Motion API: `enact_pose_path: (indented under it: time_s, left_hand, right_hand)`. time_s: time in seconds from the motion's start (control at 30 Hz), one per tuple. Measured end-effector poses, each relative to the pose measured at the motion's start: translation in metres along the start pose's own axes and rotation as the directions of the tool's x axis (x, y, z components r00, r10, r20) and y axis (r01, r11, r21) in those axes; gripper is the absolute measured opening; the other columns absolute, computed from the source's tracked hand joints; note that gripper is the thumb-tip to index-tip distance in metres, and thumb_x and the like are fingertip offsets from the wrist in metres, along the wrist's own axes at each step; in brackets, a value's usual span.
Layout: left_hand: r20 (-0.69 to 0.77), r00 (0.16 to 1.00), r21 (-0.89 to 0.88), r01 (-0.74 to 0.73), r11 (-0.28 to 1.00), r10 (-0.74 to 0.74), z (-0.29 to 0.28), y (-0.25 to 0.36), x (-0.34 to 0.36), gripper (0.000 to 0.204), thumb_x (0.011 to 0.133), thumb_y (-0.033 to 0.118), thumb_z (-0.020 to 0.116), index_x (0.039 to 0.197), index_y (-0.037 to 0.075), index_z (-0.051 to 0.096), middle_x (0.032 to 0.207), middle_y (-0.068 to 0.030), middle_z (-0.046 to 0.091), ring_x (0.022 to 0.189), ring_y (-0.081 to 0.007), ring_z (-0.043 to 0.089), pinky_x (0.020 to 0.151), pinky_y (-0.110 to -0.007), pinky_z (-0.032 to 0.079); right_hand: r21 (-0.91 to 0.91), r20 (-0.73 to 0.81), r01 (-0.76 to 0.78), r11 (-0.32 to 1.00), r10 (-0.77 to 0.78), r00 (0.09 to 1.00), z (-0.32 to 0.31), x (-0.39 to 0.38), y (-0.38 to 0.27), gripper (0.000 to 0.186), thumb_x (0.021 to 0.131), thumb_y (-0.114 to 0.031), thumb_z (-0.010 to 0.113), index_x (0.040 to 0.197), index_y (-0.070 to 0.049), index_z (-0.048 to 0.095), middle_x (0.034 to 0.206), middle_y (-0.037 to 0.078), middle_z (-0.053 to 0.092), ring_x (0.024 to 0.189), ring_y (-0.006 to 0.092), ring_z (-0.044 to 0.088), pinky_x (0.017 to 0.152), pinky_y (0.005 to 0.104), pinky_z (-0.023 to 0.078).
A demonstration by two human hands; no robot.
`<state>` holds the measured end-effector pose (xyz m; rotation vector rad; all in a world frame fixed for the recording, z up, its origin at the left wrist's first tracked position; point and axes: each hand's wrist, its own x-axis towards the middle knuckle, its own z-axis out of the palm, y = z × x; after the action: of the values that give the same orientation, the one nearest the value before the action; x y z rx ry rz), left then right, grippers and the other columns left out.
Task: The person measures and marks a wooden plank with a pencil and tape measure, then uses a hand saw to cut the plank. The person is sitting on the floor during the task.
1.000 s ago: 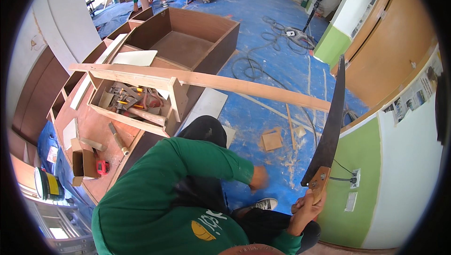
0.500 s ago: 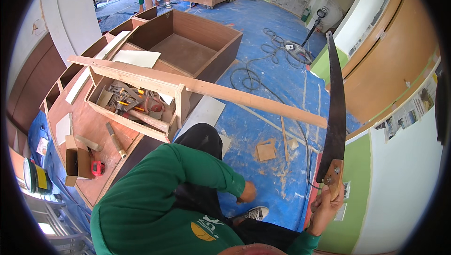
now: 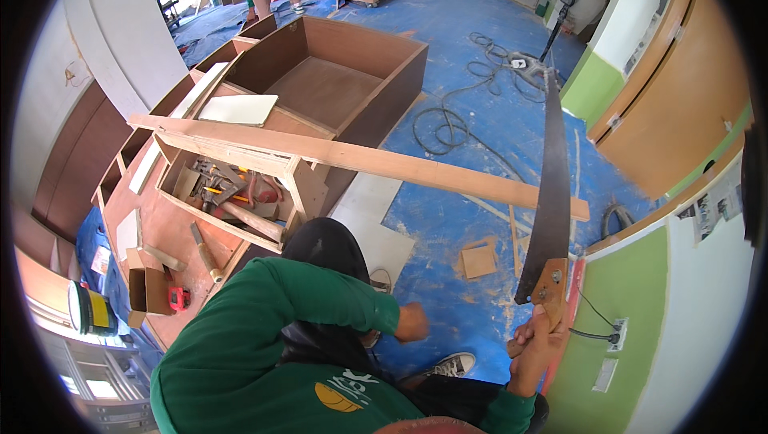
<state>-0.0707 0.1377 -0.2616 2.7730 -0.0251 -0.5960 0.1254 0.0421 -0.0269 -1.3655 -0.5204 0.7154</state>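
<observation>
So, right hand (image 3: 534, 348) clamped on the saw (image 3: 550, 194) handle, blade up w/ teeth clear of the plank (image 3: 360, 160); left hand (image 3: 412, 324) a loose fist, empty, hanging free.

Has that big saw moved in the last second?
Yes. The hand saw in the right hand has swung more upright, its tip now reaching past the long plank.

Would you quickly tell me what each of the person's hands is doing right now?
Left hand: closed in a fist, holding nothing that shows.
Right hand: closed around the wooden handle of the hand saw, blade pointing up.
</observation>
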Motion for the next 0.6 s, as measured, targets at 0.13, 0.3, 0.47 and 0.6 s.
enact_pose_path:
  time_s: [0.13, 0.3, 0.47, 0.6]
  left_hand:
    - [0.043, 0.999, -0.057, 0.022, 0.998, -0.019, 0.01, -0.007, 0.004, 0.03, 0.08, 0.034, 0.089, 0.1, 0.013, 0.086, 0.1, -0.0092, 0.082, 0.094, -0.0304, 0.079, 0.076, -0.052, 0.062]
    - [0.113, 0.99, 0.044, 0.081, 0.996, -0.086, 0.006, -0.007, 0.01, 0.031, 0.082, 0.034, 0.086, 0.105, 0.013, 0.085, 0.106, -0.0077, 0.082, 0.096, -0.0335, 0.078, 0.079, -0.057, 0.06]
    - [0.037, 0.998, 0.036, 0.048, 0.998, -0.049, -0.003, 0.0, 0.001, 0.032, 0.079, 0.033, 0.088, 0.1, 0.011, 0.078, 0.1, -0.0094, 0.079, 0.094, -0.0281, 0.078, 0.07, -0.047, 0.058]
    - [0.118, 0.993, -0.003, 0.018, 1.0, -0.017, -0.014, -0.002, 0.001, 0.033, 0.079, 0.033, 0.089, 0.1, 0.01, 0.078, 0.1, -0.0096, 0.078, 0.095, -0.0292, 0.078, 0.074, -0.048, 0.059]
  right_hand:
    - [0.01, -0.015, -0.037, 0.999, 0.037, 0.999, -0.003, 0.009, 0.006, 0.033, 0.102, -0.01, 0.067, 0.133, -0.003, 0.061, 0.067, -0.003, 0.047, 0.049, 0.0055, 0.041, 0.047, 0.0248, 0.037]
    - [-0.027, -0.019, -0.041, 0.999, 0.04, 0.999, -0.007, 0.011, 0.009, 0.039, 0.103, -0.014, 0.069, 0.139, -0.002, 0.058, 0.066, -0.003, 0.043, 0.051, 0.0072, 0.042, 0.05, 0.0258, 0.04]
    - [-0.082, -0.029, -0.042, 0.996, 0.04, 0.999, -0.014, 0.004, 0.008, 0.041, 0.103, -0.014, 0.068, 0.141, -0.002, 0.058, 0.064, -0.003, 0.043, 0.05, 0.0071, 0.042, 0.05, 0.0252, 0.04]
    - [-0.1, -0.056, -0.037, 0.994, 0.031, 0.998, -0.02, -0.006, 0.008, 0.04, 0.103, -0.014, 0.068, 0.14, -0.002, 0.058, 0.064, -0.003, 0.044, 0.049, 0.007, 0.042, 0.048, 0.0246, 0.039]
